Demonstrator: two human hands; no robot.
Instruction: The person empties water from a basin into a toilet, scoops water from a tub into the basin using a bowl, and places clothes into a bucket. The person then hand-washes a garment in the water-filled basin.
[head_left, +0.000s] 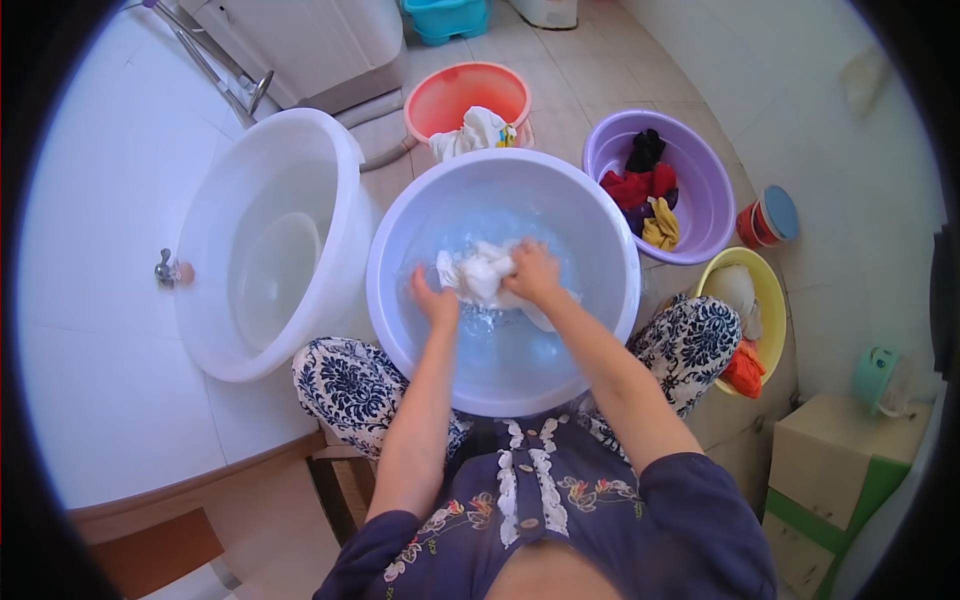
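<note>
- Your dark-blue embroidered blouse (450, 555), bottom centre.
- White cloth (478, 272), frame centre, in water (510, 350) inside a round lavender plastic basin (410, 200).
- Your right hand (533, 270), fingers curled, gripping the cloth.
- Your left hand (434, 297), half-open beside the cloth; contact unclear.

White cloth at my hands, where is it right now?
Near the middle of the head view, the white cloth sits in the large round basin of water, between your left hand and right hand.

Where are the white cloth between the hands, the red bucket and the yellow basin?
White cloth (478, 272): head view, its bunched middle.
Red bucket (450, 98): head view, far inner wall.
Yellow basin (772, 315): head view, right inner wall.
</note>
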